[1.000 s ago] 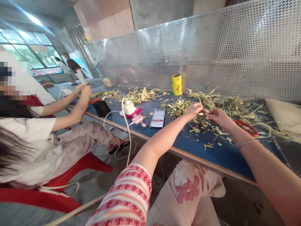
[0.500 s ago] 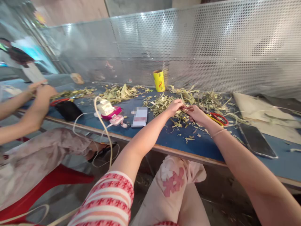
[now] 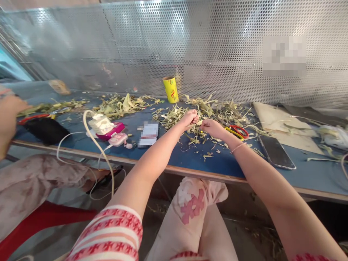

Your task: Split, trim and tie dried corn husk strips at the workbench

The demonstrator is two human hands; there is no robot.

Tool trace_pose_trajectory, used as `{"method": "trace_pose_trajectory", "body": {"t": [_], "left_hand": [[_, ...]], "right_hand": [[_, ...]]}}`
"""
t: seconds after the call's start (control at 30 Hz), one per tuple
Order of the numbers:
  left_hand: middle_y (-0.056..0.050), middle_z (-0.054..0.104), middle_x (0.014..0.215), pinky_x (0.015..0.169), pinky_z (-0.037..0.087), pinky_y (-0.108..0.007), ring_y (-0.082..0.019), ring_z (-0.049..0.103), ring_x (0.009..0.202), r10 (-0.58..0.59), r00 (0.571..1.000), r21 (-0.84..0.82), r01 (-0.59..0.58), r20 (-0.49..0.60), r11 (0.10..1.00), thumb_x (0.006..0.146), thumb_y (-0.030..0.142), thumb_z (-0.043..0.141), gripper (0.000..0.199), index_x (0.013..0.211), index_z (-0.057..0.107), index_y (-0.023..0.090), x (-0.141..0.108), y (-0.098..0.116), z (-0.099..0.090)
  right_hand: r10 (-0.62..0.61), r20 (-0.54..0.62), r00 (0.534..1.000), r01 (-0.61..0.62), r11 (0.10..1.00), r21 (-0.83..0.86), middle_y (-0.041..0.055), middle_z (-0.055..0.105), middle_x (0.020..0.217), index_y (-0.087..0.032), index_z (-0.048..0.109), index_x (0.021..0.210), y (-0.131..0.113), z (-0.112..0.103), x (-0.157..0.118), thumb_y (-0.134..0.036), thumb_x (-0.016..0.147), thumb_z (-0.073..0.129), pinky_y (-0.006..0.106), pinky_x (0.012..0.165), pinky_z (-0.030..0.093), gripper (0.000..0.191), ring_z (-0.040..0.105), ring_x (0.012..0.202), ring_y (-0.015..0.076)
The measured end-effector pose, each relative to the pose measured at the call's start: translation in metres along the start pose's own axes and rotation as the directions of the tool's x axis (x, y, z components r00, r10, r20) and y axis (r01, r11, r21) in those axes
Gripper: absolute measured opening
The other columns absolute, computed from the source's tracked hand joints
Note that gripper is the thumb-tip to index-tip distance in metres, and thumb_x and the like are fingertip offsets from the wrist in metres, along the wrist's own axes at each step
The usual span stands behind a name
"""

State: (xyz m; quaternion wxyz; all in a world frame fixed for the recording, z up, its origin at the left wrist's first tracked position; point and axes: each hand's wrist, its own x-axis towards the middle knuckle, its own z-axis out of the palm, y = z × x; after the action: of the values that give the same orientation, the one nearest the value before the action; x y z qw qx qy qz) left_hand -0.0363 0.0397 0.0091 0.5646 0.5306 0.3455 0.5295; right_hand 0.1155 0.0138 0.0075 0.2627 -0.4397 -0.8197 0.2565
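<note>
Over a pile of pale green plant strips (image 3: 174,117) on the blue table (image 3: 195,159), my left hand (image 3: 190,117) has its fingers curled closed. My right hand (image 3: 211,127) is beside it, a small gap between them, its fingers also pressed together. Whatever either hand pinches is too small to name. Scissors with red and yellow handles (image 3: 239,132) lie just beyond my right wrist. Small plant scraps (image 3: 208,155) are scattered nearer the table edge.
A yellow roll (image 3: 170,90) stands by the perforated metal wall. A white packet (image 3: 148,134), a pink-and-white charger (image 3: 108,127) with cables and another plant heap (image 3: 122,105) are left. Rightward lie a phone (image 3: 276,151) and cardboard (image 3: 285,127). A person's hand (image 3: 13,105) is far left.
The view has turned to the right, so the table items appear further left. My hands, which were together at the fingertips, are now slightly apart.
</note>
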Motion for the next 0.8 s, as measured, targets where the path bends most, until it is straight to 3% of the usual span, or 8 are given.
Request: {"method": "trace_pose_trajectory", "body": {"t": [0.17, 0.3, 0.43, 0.6, 0.67, 0.8], "left_hand": [[0.005, 0.035, 0.039, 0.042, 0.009, -0.021, -0.005, 0.024, 0.035, -0.095, 0.995, 0.100, 0.095, -0.006, 0.990, 0.053, -0.001, 0.038, 0.021, 0.054, 0.032, 0.019, 0.001, -0.006, -0.005], [0.004, 0.040, 0.042, 0.042, 0.015, -0.020, -0.005, 0.029, 0.039, 0.045, 0.999, 0.120, -0.047, 0.022, 0.992, 0.056, 0.001, 0.039, 0.018, 0.054, 0.035, 0.018, 0.001, -0.008, -0.001], [0.004, 0.049, 0.051, 0.047, 0.027, -0.019, -0.006, 0.039, 0.045, 0.157, 0.986, 0.081, -0.161, 0.046, 0.984, 0.060, 0.001, 0.039, 0.017, 0.060, 0.040, 0.018, -0.004, -0.004, 0.012], [0.003, 0.058, 0.066, 0.057, 0.037, -0.019, -0.006, 0.049, 0.056, 0.229, 0.970, 0.011, -0.230, 0.076, 0.973, 0.062, 0.000, 0.042, 0.017, 0.065, 0.043, 0.016, -0.009, -0.001, 0.021], [0.003, 0.059, 0.068, 0.059, 0.038, -0.020, -0.006, 0.051, 0.058, 0.271, 0.961, 0.012, -0.272, 0.046, 0.962, 0.063, 0.000, 0.042, 0.017, 0.067, 0.043, 0.017, -0.008, -0.002, 0.021], [0.002, 0.060, 0.072, 0.061, 0.039, -0.020, -0.006, 0.052, 0.061, 0.274, 0.961, 0.040, -0.275, 0.042, 0.961, 0.065, 0.001, 0.044, 0.017, 0.070, 0.045, 0.017, -0.007, -0.003, 0.020]], "right_hand": [[-0.031, 0.164, 0.986, 0.047, 0.995, -0.090, -0.0058, 0.045, 0.054, -0.018, 0.051, 0.062, 0.002, -0.005, -0.002, -0.024, 0.072, 0.054, 0.024, 0.057, 0.028, 0.013, 0.039, 0.055, 0.0089], [0.066, 0.021, 0.998, -0.064, 0.995, -0.082, -0.0033, 0.047, 0.052, -0.018, 0.049, 0.056, 0.002, -0.001, -0.003, -0.036, 0.083, 0.050, 0.024, 0.055, 0.028, 0.032, 0.040, 0.054, 0.0091], [0.200, 0.032, 0.979, -0.202, 0.956, 0.210, -0.0004, 0.056, 0.060, -0.017, 0.054, 0.065, -0.002, 0.009, -0.002, -0.047, 0.083, 0.055, 0.024, 0.047, 0.026, 0.035, 0.036, 0.046, 0.0069], [0.235, 0.143, 0.961, -0.270, 0.709, 0.651, 0.0006, 0.060, 0.067, -0.018, 0.050, 0.071, -0.005, 0.007, -0.004, -0.029, 0.071, 0.069, 0.020, 0.039, 0.012, 0.022, 0.023, 0.041, 0.0023], [0.254, 0.134, 0.958, -0.270, 0.640, 0.719, 0.0010, 0.061, 0.071, -0.018, 0.049, 0.073, -0.005, 0.001, -0.005, -0.022, 0.069, 0.067, 0.019, 0.037, 0.011, 0.019, 0.023, 0.041, 0.0015], [0.297, 0.123, 0.947, -0.284, 0.593, 0.753, 0.0008, 0.061, 0.073, -0.018, 0.050, 0.077, -0.002, -0.006, -0.005, -0.021, 0.074, 0.060, 0.018, 0.036, 0.010, 0.011, 0.026, 0.041, 0.0019]]}}
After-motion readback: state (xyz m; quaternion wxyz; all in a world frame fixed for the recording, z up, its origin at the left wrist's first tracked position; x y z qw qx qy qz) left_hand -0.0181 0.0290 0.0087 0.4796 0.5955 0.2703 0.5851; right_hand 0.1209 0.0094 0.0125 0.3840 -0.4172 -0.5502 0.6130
